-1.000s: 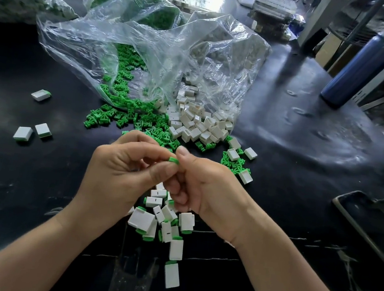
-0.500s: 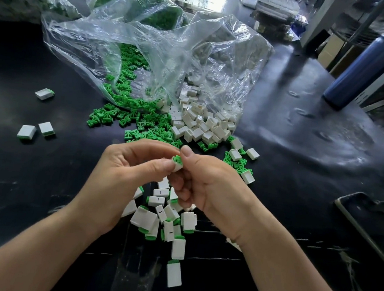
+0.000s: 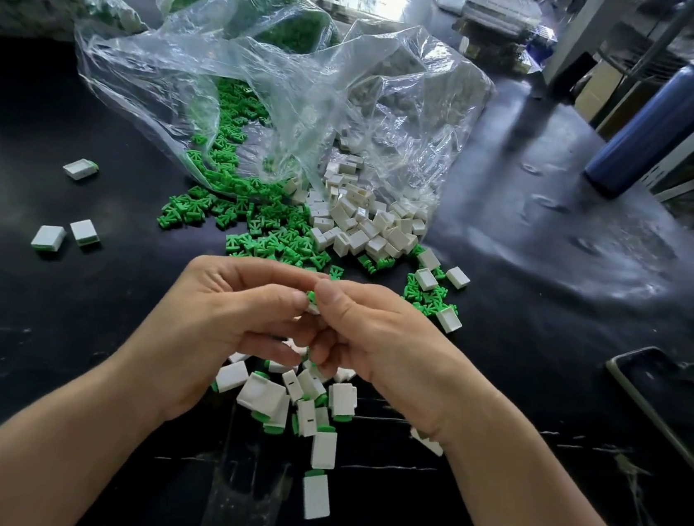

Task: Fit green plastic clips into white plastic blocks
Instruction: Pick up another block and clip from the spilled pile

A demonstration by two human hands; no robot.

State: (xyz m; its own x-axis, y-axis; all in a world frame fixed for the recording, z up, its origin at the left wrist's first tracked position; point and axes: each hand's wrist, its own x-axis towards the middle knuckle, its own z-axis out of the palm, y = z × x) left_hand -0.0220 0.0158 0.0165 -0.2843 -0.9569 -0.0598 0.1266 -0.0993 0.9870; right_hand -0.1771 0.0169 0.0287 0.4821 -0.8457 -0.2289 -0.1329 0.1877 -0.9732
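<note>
1. Now, closest in, a heap of finished pieces [image 3: 307, 405], white with green ends, lies on the black table [image 3: 47, 336] beneath both wrists.
2. Right above it, left hand [image 3: 217, 326] and right hand [image 3: 383, 345] meet, thumb tips and forefingers nearly touching.
3. Both pinch 1 green clip [image 3: 312, 297] between them; a sliver of white block [image 3: 313, 310] peeks out just below it, mostly hidden, and the other fingers curl under.
4. Just beyond, loose clips [image 3: 263, 227] spread to the left and bare blocks [image 3: 362, 230] pile to the right, both spilling from a crumpled clear bag [image 3: 295, 97].
5. Out left, 3 strays [image 3: 49, 237], white with green ends, sit apart from everything; out right, a phone [image 3: 675, 399] lies at the table edge, and a blue bottle [image 3: 655, 125] stands farther back.
</note>
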